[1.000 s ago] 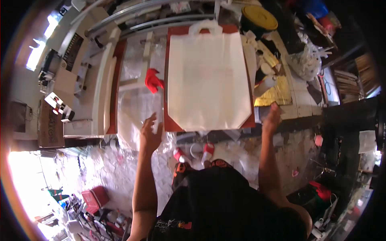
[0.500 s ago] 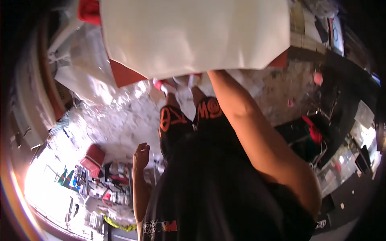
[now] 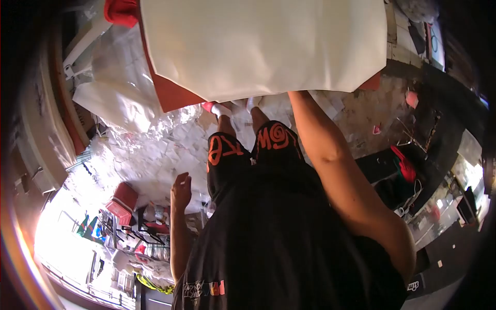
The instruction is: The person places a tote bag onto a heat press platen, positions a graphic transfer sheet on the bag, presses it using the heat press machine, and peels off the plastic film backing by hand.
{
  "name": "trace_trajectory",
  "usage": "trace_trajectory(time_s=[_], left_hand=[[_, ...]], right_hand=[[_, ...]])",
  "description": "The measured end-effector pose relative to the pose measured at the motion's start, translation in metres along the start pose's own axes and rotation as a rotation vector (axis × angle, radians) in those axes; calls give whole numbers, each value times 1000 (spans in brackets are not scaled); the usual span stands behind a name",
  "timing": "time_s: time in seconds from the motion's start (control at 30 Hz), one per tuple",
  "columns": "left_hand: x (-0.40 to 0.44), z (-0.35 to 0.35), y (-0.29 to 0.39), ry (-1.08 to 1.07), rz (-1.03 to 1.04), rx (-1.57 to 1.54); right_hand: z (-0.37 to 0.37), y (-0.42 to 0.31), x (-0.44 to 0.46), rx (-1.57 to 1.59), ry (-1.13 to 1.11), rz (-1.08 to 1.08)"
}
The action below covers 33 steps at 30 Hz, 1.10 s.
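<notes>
Head view: left hand [image 3: 181,192] hangs low beside the body, fingers loosely bent and slightly apart, nothing in them. Right hand hidden; cannot tell if its fingers are apart, together or gripping. Right forearm [image 3: 320,126] runs out of sight beneath the near edge of the cream sheet [image 3: 263,49], right of that edge's middle. Change: one second ago both hands were up and empty, one off each side of the board's near end; now right is under, left has dropped away. Judgement: any handling of the sheet is right-hand only, left free. Sheet covers most of the red-brown board [image 3: 175,95], its angled corners leaving the board's near-left and near-right corners bare. Far end out of frame. Red cloth [image 3: 121,11] by the board's left edge, clear plastic [image 3: 116,64] left of that edge too. Floor [image 3: 150,163] below littered with pale scraps; red crate [image 3: 122,199] near the left hand.
</notes>
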<state>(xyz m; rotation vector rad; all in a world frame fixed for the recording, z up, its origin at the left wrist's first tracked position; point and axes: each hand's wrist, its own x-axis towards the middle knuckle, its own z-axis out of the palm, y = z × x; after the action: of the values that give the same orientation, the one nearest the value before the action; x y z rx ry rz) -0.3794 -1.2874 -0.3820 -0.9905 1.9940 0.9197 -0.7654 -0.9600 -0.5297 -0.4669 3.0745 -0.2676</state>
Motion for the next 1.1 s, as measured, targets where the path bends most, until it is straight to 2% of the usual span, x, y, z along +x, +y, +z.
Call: trace_trajectory(time_s=[0.03, 0.17, 0.2, 0.27, 0.3, 0.33, 0.37, 0.4, 0.43, 0.5, 0.53, 0.57, 0.63, 0.7, 0.77, 0.8, 0.87, 0.93, 1.1], left_hand=[[0, -7, 32, 11, 9, 0], [3, -9, 141, 192, 475, -143], [-3, -13, 178, 220, 606, -86], [-18, -19, 246, 263, 891, -2], [-24, -22, 272, 278, 1044, 25], [-33, -27, 291, 248, 1080, 126], [-41, -32, 303, 217, 1109, 229], [-41, -37, 306, 88, 1089, 255], [-41, -48, 310, -164, 963, 121], [-47, -74, 323, -334, 801, -74], [-49, -85, 331, -85, 907, 11], [-52, -100, 341, -138, 724, -47], [-52, -138, 384, -47, 650, 22], [-21, -157, 415, 264, 672, -5], [17, -166, 440, 385, 885, -364], [31, -168, 448, 396, 895, -363], [49, -172, 462, 858, 1064, -209], [53, -172, 465, 902, 1095, -153], [62, -162, 461, 910, 1150, 26]], right_hand=[[-6, 1, 3, -7, 8, -8], [-47, 2, -8, 29, 19, -90], [-68, -5, -20, 135, -65, -110], [-136, -31, -50, 533, -446, -37], [-182, -45, -56, 660, -432, -308], [-188, -38, -74, 743, -659, -366], [-225, -39, -76, 685, -606, -513], [-273, -41, -63, 780, -718, -388], [-295, -34, -53, 766, -697, -410], [-325, -15, -35, 1041, -453, -191], [-339, -6, -23, 1029, -377, -111], [-347, 3, -7, 1021, -300, -27], [-339, 18, 29, 1045, -140, 100], [-319, 22, 78, 1252, 44, 72], [-306, 16, 127, 1144, 216, 38], [-303, 11, 150, 1093, 229, 56], [-301, 4, 189, 1048, 259, 58], [-296, 0, 218, 770, 189, 187], [-297, -5, 233, 701, 181, 195]])
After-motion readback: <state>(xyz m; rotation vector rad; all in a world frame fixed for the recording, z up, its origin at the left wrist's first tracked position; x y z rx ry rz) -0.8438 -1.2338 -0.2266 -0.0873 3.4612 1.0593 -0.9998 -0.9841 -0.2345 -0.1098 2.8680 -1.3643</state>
